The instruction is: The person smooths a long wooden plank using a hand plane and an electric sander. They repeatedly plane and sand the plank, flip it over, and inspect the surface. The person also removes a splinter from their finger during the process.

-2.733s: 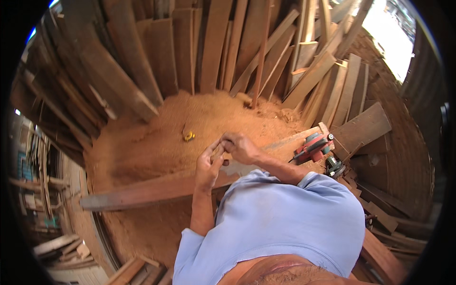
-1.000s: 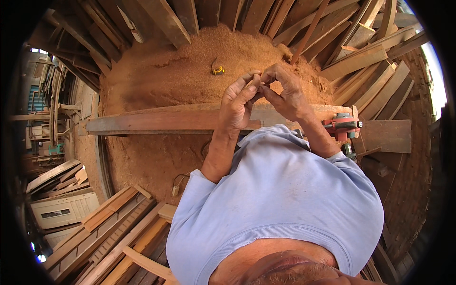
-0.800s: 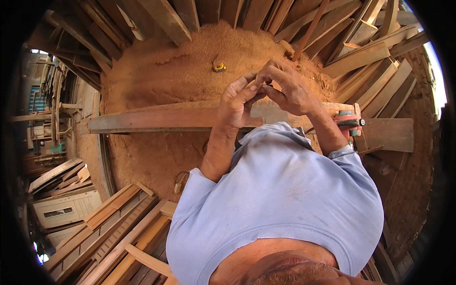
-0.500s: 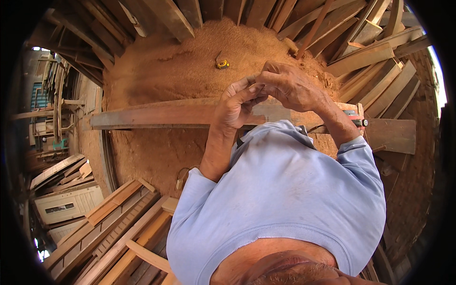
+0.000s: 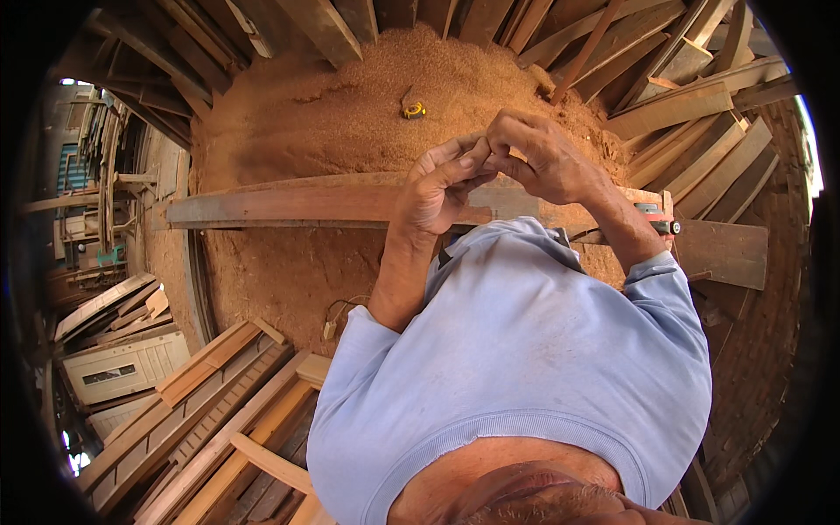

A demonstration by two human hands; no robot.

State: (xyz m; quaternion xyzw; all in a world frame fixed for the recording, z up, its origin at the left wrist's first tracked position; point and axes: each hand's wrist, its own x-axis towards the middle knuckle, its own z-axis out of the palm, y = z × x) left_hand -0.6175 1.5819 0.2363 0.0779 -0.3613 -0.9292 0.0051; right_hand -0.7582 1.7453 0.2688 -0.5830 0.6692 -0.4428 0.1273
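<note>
My left hand [image 5: 437, 185] and my right hand [image 5: 544, 159] meet at their fingertips above a long wooden beam [image 5: 297, 206]. Both are closed in a pinch, thumbs against forefingers. Whatever lies between the fingertips is hidden or too small to name. The beam runs crosswise just in front of my body, below the hands. Beyond them, a yellow and black tape measure [image 5: 414, 110] rests on the sawdust. A red and grey tool [image 5: 656, 219] sits on the beam's right end, close to my right forearm.
Sawdust [image 5: 332, 131] covers the ground on both sides of the beam. Planks [image 5: 674, 105] lean in a fan at the far side and right. Stacked timber frames [image 5: 219, 394] lie at the lower left, with a pale panel [image 5: 127, 367] beside them. A cable plug [image 5: 330, 330] is near my left elbow.
My right hand's fingers have shifted slightly and curl differently at the left fingertips. The left hand stays nearly in place, and the whole view has moved a little.
</note>
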